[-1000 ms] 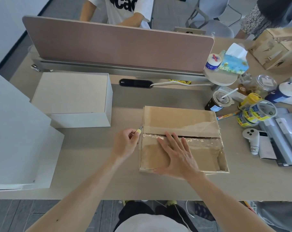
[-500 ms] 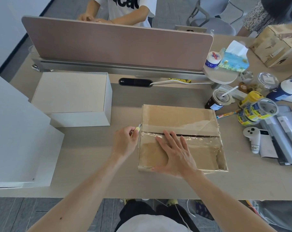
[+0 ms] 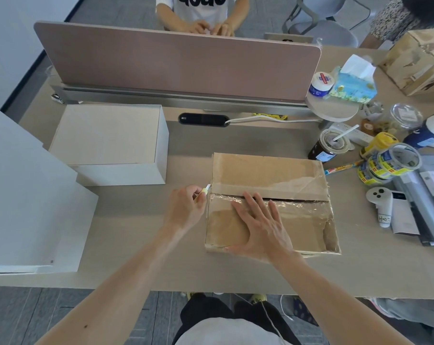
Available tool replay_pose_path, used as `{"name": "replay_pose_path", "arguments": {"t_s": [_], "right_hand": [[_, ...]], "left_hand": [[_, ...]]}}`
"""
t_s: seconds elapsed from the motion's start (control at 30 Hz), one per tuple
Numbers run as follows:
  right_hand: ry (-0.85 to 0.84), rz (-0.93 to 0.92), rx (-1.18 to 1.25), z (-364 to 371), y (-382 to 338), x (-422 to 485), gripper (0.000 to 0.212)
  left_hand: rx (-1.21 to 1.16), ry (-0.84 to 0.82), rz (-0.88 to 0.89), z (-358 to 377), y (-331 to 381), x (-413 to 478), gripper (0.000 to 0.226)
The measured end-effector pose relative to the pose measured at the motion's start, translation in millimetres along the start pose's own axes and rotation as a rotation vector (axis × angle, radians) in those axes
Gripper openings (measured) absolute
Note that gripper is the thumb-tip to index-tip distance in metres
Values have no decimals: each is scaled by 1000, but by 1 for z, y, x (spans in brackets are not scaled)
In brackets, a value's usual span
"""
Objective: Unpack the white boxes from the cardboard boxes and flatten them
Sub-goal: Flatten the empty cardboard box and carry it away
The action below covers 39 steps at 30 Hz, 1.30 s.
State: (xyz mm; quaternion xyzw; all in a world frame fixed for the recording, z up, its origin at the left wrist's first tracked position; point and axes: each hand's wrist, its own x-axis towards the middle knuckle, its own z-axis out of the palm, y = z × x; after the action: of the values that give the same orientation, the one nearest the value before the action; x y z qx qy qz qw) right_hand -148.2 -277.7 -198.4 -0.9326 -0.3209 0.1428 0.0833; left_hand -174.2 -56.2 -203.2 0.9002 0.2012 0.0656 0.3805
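A taped cardboard box lies on the desk in front of me, its top seam slit along most of its length. My right hand presses flat on the near flap, fingers spread. My left hand grips a small yellow-handled cutter whose tip sits at the left end of the seam. A white box stands to the left on the desk. A larger white box fills the near left corner.
A pink divider crosses the back, with a person's hands behind it. At the right lie tape rolls, a cup, a tissue pack, a white controller and another cardboard box. The desk's front edge is close to me.
My hands and the cutter have hardly moved at the seam's left end. The person behind the divider has brought both hands together.
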Motion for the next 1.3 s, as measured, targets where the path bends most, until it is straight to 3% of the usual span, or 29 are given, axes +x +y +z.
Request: {"name": "replay_pose_path", "arguments": {"t_s": [0.33, 0.57, 0.87, 1.2, 1.3], "right_hand": [[-7, 11, -30, 2, -2, -1, 117], [9, 15, -33, 5, -1, 0, 119], [-11, 22, -61, 3, -2, 1, 126], [0, 16, -34, 1, -3, 2, 128], [11, 18, -36, 2, -2, 0, 120]], "left_hand": [[-19, -48, -7, -6, 3, -7, 31], [-40, -55, -90, -5, 1, -25, 21], [-185, -101, -220, -1, -2, -44, 22], [-268, -127, -202, -13, -9, -64, 19], [-389, -167, -317, -16, -29, -77, 17]]}}
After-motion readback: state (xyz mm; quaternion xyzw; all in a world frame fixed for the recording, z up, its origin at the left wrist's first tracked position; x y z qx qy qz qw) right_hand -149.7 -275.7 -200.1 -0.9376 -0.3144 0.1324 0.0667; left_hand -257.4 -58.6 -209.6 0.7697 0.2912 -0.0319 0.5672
